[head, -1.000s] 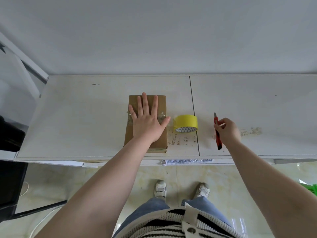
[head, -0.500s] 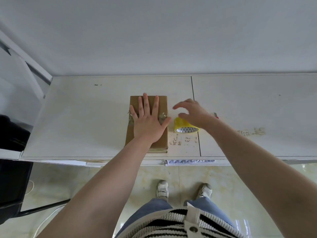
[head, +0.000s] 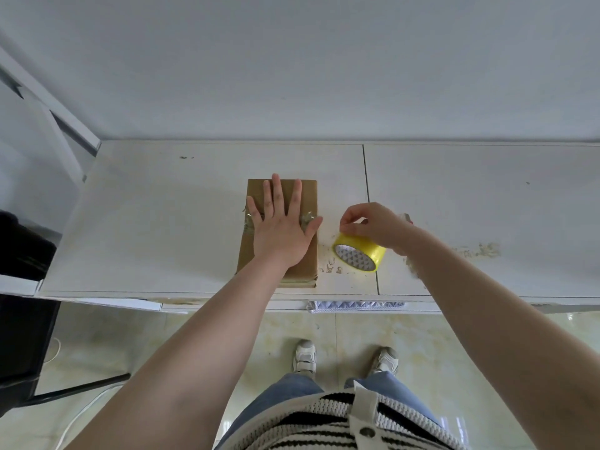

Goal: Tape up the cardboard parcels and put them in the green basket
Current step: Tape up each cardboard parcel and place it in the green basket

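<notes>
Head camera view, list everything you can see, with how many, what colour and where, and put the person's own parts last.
cardboard parcel: one, brown, flat on the table, clear tape across it
tape roll: one, yellow, tilted, right of the parcel
knife: one, red tip only, behind the right hand
table: one, white, along the wall
black object: one, far left, unclear
shoes: two, white, on the tiled floor
left hand: flat on the parcel
right hand: gripping the tape roll
</notes>
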